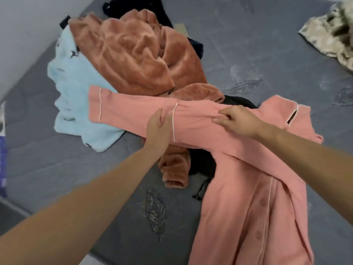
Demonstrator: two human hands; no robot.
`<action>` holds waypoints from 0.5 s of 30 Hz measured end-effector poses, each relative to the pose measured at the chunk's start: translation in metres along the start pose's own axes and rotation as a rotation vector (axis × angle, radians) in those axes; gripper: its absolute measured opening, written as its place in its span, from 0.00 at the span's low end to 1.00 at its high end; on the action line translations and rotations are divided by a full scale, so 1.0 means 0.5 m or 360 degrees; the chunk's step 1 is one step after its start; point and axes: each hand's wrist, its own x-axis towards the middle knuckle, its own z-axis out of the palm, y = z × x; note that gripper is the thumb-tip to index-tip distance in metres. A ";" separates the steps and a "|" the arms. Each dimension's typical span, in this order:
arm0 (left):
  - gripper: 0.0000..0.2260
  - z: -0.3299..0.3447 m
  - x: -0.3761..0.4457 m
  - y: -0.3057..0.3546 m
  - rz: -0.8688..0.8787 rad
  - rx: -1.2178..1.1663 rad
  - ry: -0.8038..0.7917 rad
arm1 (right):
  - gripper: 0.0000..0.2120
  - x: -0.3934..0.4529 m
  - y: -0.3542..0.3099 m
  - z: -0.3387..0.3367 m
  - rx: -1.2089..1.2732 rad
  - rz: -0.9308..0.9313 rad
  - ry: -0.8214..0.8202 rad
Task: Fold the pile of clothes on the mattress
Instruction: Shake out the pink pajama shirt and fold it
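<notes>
**Both hands on the pink shirt's sleeves**

A pink button-up shirt (248,197) with white piping lies on the grey mattress (238,44), its body running toward the lower right and its collar toward the right. Its two sleeves stretch leftward together across the pile of clothes (122,73).

The left hand (158,129) grips the sleeves near the piped cuff of one of them, fingers curled round the cloth. The right hand (238,121) pinches a bunch of the sleeve fabric further along toward the shoulder, its fingers closed on the fold.

The pile lies just behind the hands: a rust-brown fleece garment (129,50) heaped on top, a light blue fleece garment (76,92) to its left, and a black garment (202,159) partly under the shirt and the brown fleece. A mottled beige cloth (332,29) lies well apart at the mattress's far right.
</notes>
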 end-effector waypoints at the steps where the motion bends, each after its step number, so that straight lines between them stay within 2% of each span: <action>1: 0.16 -0.031 0.017 -0.012 -0.0007 0.0012 0.0047 | 0.23 0.031 -0.026 0.009 0.0004 -0.0004 -0.0016; 4: 0.18 -0.126 0.063 -0.042 -0.0070 0.0075 0.0175 | 0.23 0.120 -0.105 0.038 0.0006 -0.0060 -0.0069; 6: 0.15 -0.185 0.092 -0.056 -0.0140 0.0054 0.0265 | 0.22 0.177 -0.158 0.055 0.0002 -0.0084 -0.0084; 10: 0.16 -0.303 0.153 -0.083 -0.0159 0.0047 0.0360 | 0.16 0.281 -0.256 0.096 -0.0014 -0.0147 -0.0122; 15: 0.17 -0.406 0.210 -0.142 -0.0129 0.0230 0.0370 | 0.21 0.369 -0.329 0.155 -0.0082 -0.0104 -0.0089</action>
